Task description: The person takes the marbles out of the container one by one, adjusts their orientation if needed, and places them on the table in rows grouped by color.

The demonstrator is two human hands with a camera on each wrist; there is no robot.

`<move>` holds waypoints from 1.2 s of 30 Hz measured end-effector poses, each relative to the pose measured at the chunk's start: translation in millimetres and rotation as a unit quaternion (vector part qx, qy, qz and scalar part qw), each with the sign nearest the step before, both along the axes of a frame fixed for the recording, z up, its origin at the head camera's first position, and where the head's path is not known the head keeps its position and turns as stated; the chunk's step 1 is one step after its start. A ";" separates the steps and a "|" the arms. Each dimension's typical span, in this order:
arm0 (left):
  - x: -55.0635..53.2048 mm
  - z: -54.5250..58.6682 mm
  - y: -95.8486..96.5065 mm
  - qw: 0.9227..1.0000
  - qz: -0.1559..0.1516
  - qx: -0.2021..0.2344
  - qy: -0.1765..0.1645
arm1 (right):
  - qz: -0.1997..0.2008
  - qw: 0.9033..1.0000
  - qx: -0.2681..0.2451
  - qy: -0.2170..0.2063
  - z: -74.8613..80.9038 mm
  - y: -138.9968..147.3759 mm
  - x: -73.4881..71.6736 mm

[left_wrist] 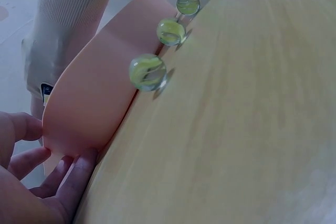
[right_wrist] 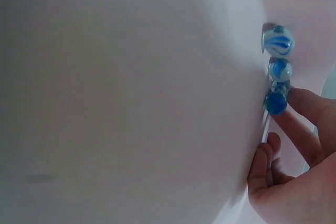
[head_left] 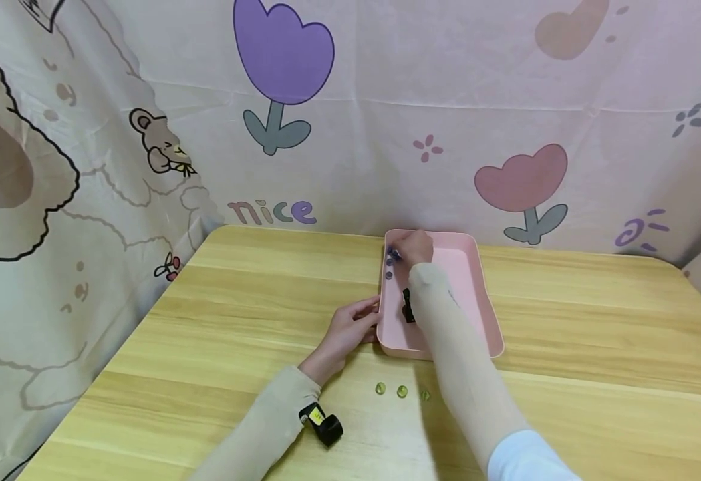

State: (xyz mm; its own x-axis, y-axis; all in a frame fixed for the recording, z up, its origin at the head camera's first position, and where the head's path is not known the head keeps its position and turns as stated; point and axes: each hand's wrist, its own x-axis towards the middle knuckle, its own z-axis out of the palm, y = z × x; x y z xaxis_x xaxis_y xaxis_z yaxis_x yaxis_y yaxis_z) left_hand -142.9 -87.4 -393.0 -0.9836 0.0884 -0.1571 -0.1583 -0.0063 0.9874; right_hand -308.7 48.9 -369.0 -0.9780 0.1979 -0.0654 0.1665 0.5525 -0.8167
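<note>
Right hand is inside the pink tray, at the far-left corner. In the right wrist view its thumb and a finger pinch a blue marble; other fingers are curled by the tray wall. More blue marbles sit in a line along the tray's left wall, running from the hand toward the near side. Right wrist shows two clearly beside the pinched one, white with blue swirls; exact count at the fingertips is unclear.

Left hand is at the outside of the tray's left wall, near-left corner. Fingers spread apart, tips touching the wall, lowest ones close to the bench.

Green marbles lie on the bench in a spaced row, outside the tray along its near wall, near but not touching each other. Head view shows three; left wrist shows four, clear glass with yellow-green swirls.

Tray lies flat on the bench, long side running away from the person, far end near the cloth. Cloth is printed with tulips and "nice". Sleeves are beige; a black camera sits on the left wrist.
</note>
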 end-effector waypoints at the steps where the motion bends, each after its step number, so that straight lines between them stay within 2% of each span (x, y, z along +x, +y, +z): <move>1: 0.0 -0.3 0.2 1.000 0.000 0.000 0.000 | -0.001 1.000 0.007 0.003 -0.1 -0.1 0.0; 7: 1.2 -1.1 0.1 1.000 -0.003 -0.001 -0.001 | -0.006 1.000 0.005 0.009 -2.6 2.4 -0.1; 13: 2.3 -0.9 0.5 1.000 -0.001 0.002 -0.004 | -0.005 0.999 -0.039 -0.002 -5.0 7.5 0.1; 17: 2.8 -2.1 -0.1 1.000 -0.001 0.002 0.000 | 0.009 0.998 -0.062 -0.006 -4.8 10.7 2.3; 25: 4.6 -3.1 0.0 1.000 -0.001 0.005 0.000 | 0.050 0.997 -0.056 0.011 -6.6 18.1 6.2; 30: 3.9 -3.0 0.5 1.000 -0.002 0.002 -0.011 | 0.059 0.993 -0.104 -0.017 -7.7 25.2 3.2; 36: 0.8 -1.3 -0.1 1.000 -0.003 0.002 0.001 | 0.073 0.985 -0.153 -0.029 -3.8 31.1 -1.0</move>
State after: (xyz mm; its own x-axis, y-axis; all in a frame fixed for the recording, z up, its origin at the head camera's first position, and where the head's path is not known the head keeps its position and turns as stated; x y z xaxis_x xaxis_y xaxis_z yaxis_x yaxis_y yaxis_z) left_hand -142.1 -87.5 -394.3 -0.9833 0.0950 -0.1553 -0.1569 -0.0099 0.9876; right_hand -309.6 80.0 -372.8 -0.9875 0.0184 -0.1567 0.1549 0.3029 -0.9404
